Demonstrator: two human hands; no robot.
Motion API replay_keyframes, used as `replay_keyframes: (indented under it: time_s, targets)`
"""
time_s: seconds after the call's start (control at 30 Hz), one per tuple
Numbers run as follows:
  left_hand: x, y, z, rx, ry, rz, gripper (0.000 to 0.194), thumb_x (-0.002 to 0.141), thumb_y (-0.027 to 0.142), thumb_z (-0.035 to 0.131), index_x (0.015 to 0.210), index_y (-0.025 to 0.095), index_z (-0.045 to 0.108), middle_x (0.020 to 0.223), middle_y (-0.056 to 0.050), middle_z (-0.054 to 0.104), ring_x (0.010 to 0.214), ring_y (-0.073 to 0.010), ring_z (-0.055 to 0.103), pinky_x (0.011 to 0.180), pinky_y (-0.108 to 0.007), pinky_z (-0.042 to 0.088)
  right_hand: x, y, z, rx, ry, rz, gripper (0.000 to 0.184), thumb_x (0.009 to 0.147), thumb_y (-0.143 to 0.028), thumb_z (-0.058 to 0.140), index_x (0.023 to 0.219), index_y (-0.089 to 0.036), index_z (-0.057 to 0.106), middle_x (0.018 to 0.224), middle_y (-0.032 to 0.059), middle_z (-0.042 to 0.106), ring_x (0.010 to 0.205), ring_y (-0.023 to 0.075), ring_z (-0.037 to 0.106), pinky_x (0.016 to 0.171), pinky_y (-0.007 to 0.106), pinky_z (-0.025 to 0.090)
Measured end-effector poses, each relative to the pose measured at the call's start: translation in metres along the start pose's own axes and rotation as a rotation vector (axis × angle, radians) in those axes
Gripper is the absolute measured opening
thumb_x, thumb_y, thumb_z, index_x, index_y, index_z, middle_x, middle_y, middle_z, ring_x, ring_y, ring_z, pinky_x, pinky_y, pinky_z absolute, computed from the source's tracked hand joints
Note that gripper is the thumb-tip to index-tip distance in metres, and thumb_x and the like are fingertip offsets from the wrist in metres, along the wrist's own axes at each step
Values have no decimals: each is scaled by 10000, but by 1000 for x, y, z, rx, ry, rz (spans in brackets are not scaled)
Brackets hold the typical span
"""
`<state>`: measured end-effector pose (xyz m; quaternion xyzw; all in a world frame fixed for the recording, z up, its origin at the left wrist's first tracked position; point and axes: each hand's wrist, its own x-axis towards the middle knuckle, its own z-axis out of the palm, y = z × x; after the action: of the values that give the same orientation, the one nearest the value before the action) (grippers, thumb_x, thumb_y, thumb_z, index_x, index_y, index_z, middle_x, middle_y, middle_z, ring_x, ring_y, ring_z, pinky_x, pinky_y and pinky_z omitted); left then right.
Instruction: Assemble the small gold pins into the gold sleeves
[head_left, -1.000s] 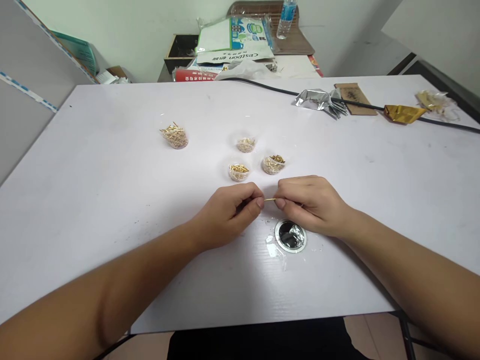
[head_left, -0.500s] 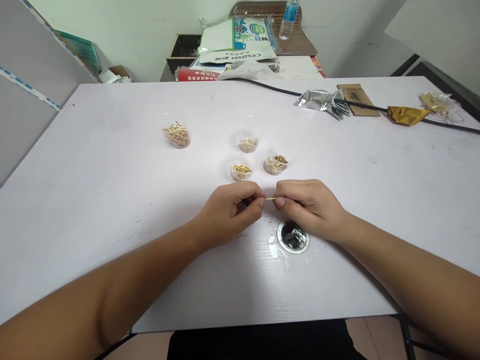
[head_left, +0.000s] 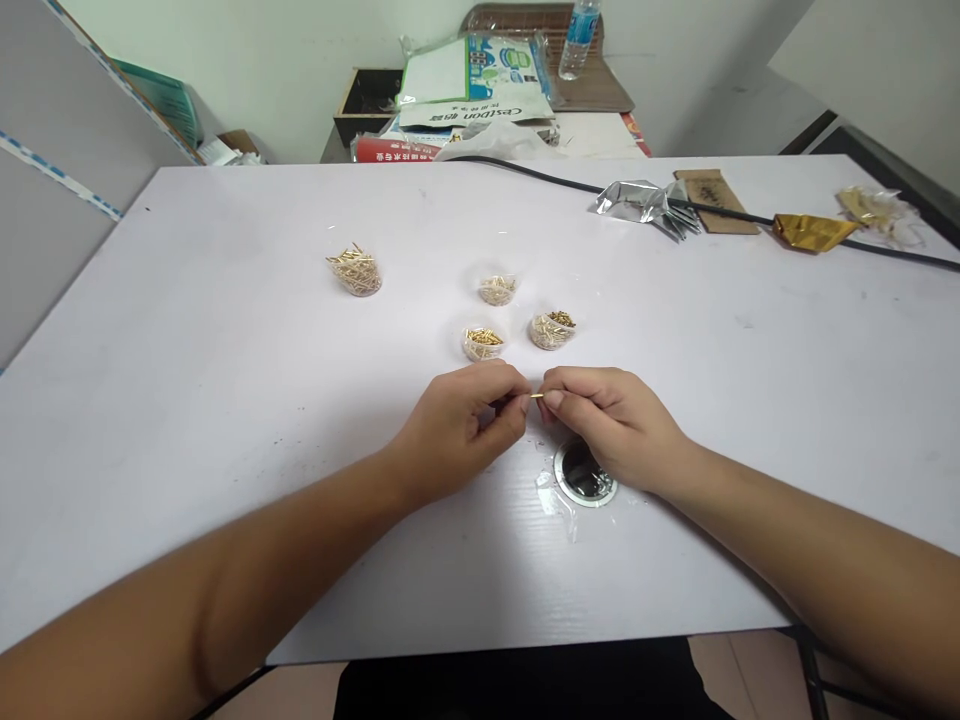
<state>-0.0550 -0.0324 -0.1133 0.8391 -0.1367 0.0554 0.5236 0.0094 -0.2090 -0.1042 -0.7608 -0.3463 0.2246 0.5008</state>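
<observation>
My left hand (head_left: 469, 425) and my right hand (head_left: 607, 420) meet over the white table (head_left: 187, 380), both pinched on one thin gold pin (head_left: 537, 397) held level between the fingertips. Just beyond them stand three small clear cups of gold pins: a near-left cup (head_left: 481, 343), a near-right cup (head_left: 551, 330) and a far cup (head_left: 497, 289). A fourth, fuller cup (head_left: 355, 271) stands apart to the left. Only a short piece of the pin shows between my fingers.
A round metal-rimmed hole (head_left: 585, 473) sits in the table under my right wrist, with a scrap of clear film (head_left: 551, 500) beside it. A black cable (head_left: 750, 215), silver foil (head_left: 645, 203) and gold foil (head_left: 814, 230) lie at the back right. Boxes and a bottle (head_left: 574, 35) stand behind.
My right hand has slid left toward my left hand, so less of the gold pin shows between the fingertips. The cups have not moved.
</observation>
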Motion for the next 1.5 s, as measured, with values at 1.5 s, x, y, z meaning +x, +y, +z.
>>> replay_keyframes:
  time_s: [1.5]
  targets:
    - [0,-1,0,-2,-26,11,126,888,149,486,786,140,560,675,30,473,615,-62,411,578,-190,350,-3,0,1,15,-74,15,278,957,-231,336,685,-181,343,637,-20,363,584,114,359,538,257,313]
